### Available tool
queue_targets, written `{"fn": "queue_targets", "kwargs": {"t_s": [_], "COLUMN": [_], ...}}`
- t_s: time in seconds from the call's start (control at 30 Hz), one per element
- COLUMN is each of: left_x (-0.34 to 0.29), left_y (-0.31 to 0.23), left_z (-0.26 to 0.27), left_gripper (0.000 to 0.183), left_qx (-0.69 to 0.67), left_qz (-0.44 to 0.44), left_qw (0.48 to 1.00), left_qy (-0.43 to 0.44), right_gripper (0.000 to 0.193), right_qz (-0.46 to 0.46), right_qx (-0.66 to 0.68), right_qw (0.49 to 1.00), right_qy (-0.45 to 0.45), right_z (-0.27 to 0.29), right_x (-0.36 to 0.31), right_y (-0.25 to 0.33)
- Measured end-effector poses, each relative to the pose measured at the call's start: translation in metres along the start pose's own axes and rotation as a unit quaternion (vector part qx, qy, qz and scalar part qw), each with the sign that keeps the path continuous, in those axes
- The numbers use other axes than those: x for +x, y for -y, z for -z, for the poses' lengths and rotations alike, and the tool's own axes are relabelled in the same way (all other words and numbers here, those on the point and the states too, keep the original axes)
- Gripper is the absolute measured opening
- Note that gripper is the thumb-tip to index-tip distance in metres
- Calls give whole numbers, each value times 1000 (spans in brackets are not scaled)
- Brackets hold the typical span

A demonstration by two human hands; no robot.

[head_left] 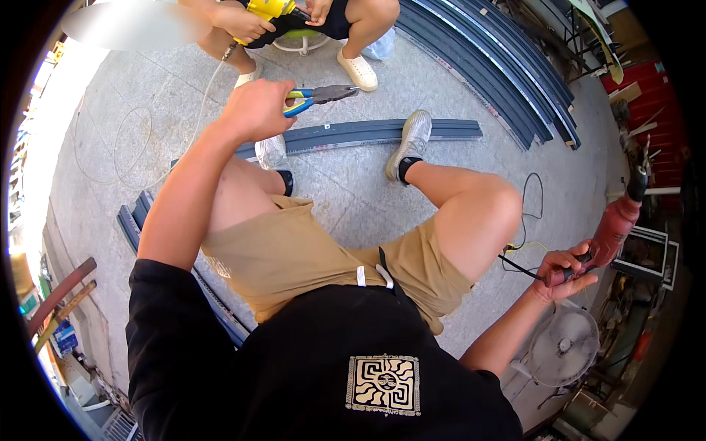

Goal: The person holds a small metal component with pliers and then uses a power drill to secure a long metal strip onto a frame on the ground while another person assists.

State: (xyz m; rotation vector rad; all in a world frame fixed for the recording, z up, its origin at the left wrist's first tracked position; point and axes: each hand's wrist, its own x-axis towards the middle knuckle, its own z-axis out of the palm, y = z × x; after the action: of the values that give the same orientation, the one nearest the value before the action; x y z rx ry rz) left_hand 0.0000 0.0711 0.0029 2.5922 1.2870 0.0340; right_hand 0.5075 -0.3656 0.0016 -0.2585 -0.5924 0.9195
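My left hand (254, 110) is closed around the blue and yellow handles of a pair of pliers (334, 94), whose jaws point right. Below them on the floor lies a dark grey profile bar (346, 136), running between my two feet. Out to the right, my right hand (565, 272) grips a red corded power drill (615, 226) by its handle. The drill's nose points up and away, and it is held apart from the bars. A black cord (521, 266) trails from the drill's handle toward the floor.
Opposite me sits another person whose hand (250, 26) holds a yellow power tool (271, 7) with a thin hose. Long dark profiles (485, 66) are stacked at the far right. More bars (136, 217) lie left of my leg. A fan (565, 344) stands at the right.
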Motion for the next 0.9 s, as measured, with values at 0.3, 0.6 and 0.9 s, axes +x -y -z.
{"fn": "queue_targets", "kwargs": {"t_s": [0.3,0.6,0.9], "left_x": [-4,-45,-2], "left_y": [-3,2,-23], "left_z": [-11,-4,-11], "left_gripper": [29,31,29], "left_qx": [36,77,153], "left_qz": [27,93,45], "left_qw": [999,991,972], "left_qy": [31,50,170], "right_gripper": [76,79,77], "right_qz": [-91,-121,-148], "right_qx": [106,108,55], "right_qw": [988,985,986], "right_qy": [-66,-62,-59], "right_z": [14,8,9], "right_x": [-7,2,-6], "right_y": [-108,-123,-129]}}
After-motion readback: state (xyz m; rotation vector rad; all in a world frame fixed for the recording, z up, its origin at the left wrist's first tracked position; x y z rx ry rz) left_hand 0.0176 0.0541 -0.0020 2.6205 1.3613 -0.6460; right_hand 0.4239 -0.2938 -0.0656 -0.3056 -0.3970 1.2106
